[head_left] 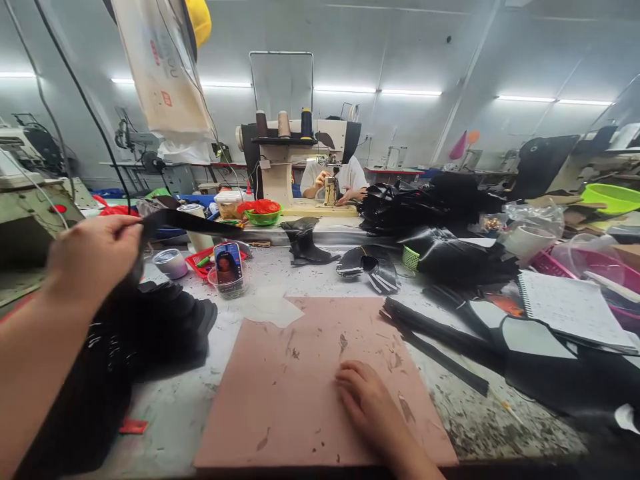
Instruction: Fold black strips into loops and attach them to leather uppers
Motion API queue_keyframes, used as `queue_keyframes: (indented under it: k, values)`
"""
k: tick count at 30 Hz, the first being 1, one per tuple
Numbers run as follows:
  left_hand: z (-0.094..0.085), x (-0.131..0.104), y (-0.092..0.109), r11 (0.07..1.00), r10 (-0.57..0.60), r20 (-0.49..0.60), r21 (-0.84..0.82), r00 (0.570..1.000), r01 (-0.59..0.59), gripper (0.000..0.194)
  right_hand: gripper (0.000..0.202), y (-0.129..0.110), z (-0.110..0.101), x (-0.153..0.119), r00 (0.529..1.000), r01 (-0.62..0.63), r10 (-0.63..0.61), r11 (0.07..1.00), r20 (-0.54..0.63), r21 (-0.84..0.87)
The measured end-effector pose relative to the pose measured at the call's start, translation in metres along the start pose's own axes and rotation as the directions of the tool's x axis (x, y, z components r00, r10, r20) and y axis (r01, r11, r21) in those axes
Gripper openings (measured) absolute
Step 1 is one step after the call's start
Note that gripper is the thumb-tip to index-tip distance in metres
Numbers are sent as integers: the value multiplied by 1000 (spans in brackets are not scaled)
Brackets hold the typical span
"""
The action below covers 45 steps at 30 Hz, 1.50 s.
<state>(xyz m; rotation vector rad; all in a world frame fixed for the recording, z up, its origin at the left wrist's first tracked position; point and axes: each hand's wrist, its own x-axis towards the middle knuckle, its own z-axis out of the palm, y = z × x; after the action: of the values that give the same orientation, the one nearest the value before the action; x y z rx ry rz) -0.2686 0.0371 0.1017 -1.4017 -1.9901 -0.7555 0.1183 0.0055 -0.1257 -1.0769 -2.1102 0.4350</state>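
Note:
My left hand [95, 257] is raised at the left, its thumb and fingers pinched on a black leather-like piece [193, 222]. This piece stretches to the right from the fingers, and part of it hangs behind the hand. Below it lies a fanned stack of black pieces [175, 327]. My right hand [367, 407] rests on a pink board [280, 393], fingers loosely bent and nothing visible in them. Dark smears and worn spots mark the board. Black strips [440, 340] lie just past its right edge.
A phone [229, 267] leans in a clear tub behind the board. Beyond stand a black boot-shaped piece [306, 241] and curved black parts [367, 267]. Black stacks [415, 207] and a notebook [570, 310] lie right. A person's hand [320, 183] works at a sewing machine [280, 173] opposite.

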Motion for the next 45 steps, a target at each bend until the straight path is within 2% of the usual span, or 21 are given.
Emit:
queue_keyframes:
  k: [1, 2, 3, 5, 6, 7, 8, 9, 10, 12, 14, 16, 18, 20, 23, 25, 27, 30, 34, 38, 45]
  values:
    - [2, -17, 29, 998, 53, -4, -36, 999, -53, 36, 22, 1, 0, -1, 998, 14, -14, 1000, -59, -11]
    - [4, -38, 57, 981, 165, 62, -109, 984, -158, 36, 24, 1, -1, -3, 991, 21, -24, 999, -129, -25]
    - [8, -63, 81, 950, 277, 151, -192, 949, -247, 34, 26, 2, -3, -6, 979, 24, -31, 999, -201, -41]
    - [17, -119, 118, 883, 460, 424, -307, 780, -354, 33, 26, 2, -6, -12, 944, 18, -38, 998, -327, -66]
    - [21, -146, 129, 849, 528, 561, -375, 637, -373, 33, 25, 2, -9, -15, 929, 12, -37, 997, -368, -72]
    - [25, -169, 135, 813, 582, 648, -448, 492, -372, 32, 24, 3, -11, -18, 923, 5, -33, 997, -383, -73]
    - [28, -187, 138, 791, 612, 686, -516, 393, -329, 31, 23, 3, -14, -21, 930, -4, -22, 998, -367, -70]
    - [31, -200, 139, 792, 610, 714, -554, 343, -255, 29, 23, 3, -17, -23, 948, -16, -5, 998, -319, -63]
    - [33, -206, 137, 793, 608, 728, -579, 318, -190, 28, 23, 4, -19, -24, 969, -32, 18, 998, -245, -53]
    - [37, -203, 132, 798, 593, 732, -591, 335, -123, 30, 25, 4, -25, -22, 996, -67, 65, 997, -54, -30]
    - [44, -191, 125, 778, 620, 698, -605, 359, -170, 30, 30, 5, -29, -16, 986, -108, 109, 994, 129, -8]
    - [51, -184, 114, 728, 684, 646, -634, 337, -262, 31, 32, 4, -33, -5, 952, -137, 126, 990, 279, 19]
    - [58, -187, 101, 678, 735, 601, -653, 315, -337, 35, 30, 2, -35, 10, 920, -135, 109, 990, 377, 45]
    - [63, -196, 90, 665, 747, 572, -643, 339, -381, 37, 26, -1, -33, 32, 919, -97, 73, 994, 388, 45]
    - [70, -201, 82, 703, 709, 550, -601, 442, -379, 30, 21, -9, -17, 79, 940, 47, -23, 997, 339, -62]
    - [79, -191, 84, 777, 626, 575, -522, 527, -352, 25, 19, -16, 5, 116, 919, 182, -94, 963, 383, -200]
    - [94, -175, 89, 857, 514, 608, -405, 606, -320, 24, 18, -25, 34, 151, 893, 251, -127, 936, 431, -246]
    - [115, -159, 94, 921, 390, 634, -276, 668, -276, 26, 17, -38, 75, 189, 870, 304, -129, 901, 476, -311]
    - [127, -165, 95, 943, 332, 631, -213, 702, -255, 26, 16, -47, 101, 205, 841, 357, -109, 848, 530, -393]
    - [125, -174, 94, 934, 357, 615, -239, 703, -265, 28, 17, -49, 105, 205, 816, 404, -105, 806, 568, -432]
    - [126, -172, 93, 924, 382, 610, -267, 695, -274, 26, 21, -53, 108, 205, 790, 441, -127, 798, 600, -411]
